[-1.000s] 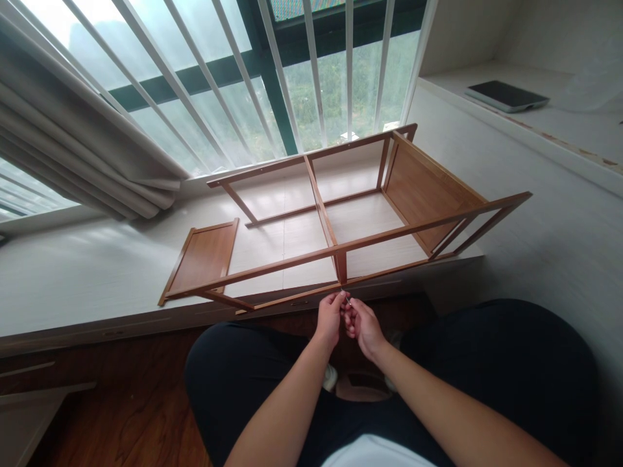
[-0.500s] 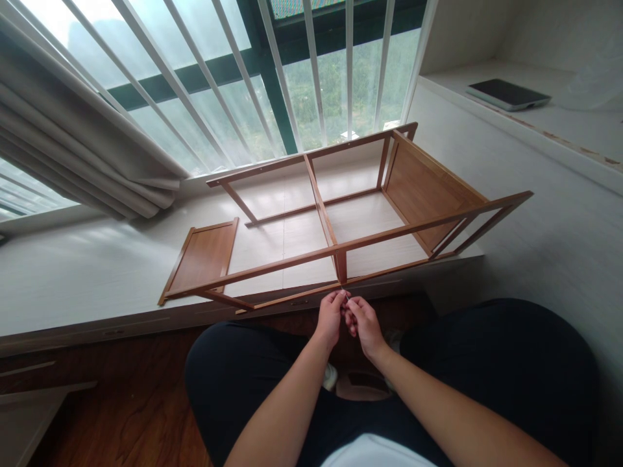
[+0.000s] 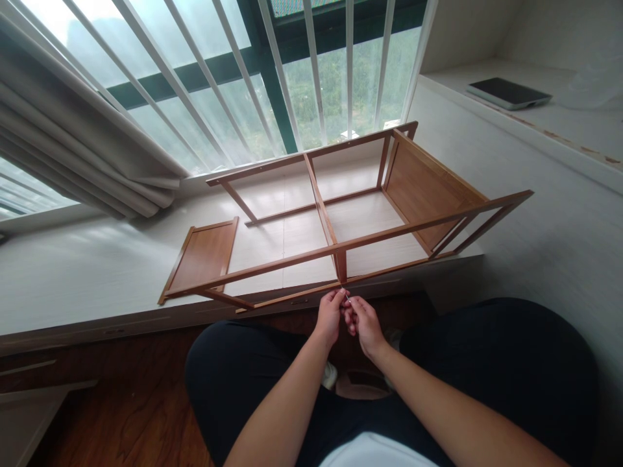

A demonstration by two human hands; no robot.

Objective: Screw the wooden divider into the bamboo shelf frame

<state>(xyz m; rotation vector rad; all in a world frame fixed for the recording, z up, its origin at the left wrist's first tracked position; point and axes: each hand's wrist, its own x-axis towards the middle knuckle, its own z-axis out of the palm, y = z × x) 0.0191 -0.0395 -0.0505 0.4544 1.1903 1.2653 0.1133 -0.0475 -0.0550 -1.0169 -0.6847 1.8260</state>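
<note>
- A pale curtain [image 3: 73, 149] hangs gathered at the far left, its folds ending just above the white window ledge [image 3: 73, 279].
- A loose brown wooden panel [image 3: 202, 257] lies flat on the ledge, touching the left end of a wooden shelf frame [image 3: 341, 214] that lies on its side along the ledge, in front of a barred window [image 3: 272, 71].
- The frame's near rail runs along the ledge's front edge; a short upright post [image 3: 341, 264] meets that rail at the middle, directly above the hands.
- The person's left hand [image 3: 329, 316] is raised to the rail below the post, fingers curled in and pinched at the tips on a small metal piece [image 3: 346, 297], which is too small to identify.
- The right hand [image 3: 365, 324] sits just beside the left, touching it, fingers likewise curled and pinched toward the same small piece; which hand bears most of the grip cannot be told.
- The small piece sits at the underside of the near rail, right at the joint with the post.
- Dark-trousered knees [image 3: 233, 363] flank both forearms, above a brown wooden floor [image 3: 121, 415].
- At the frame's right end a solid wooden panel [image 3: 423, 188] stands on edge.
- A dark flat tablet [image 3: 509, 93] lies on a raised white surface [image 3: 559, 123] at the far right, well apart from the frame.
</note>
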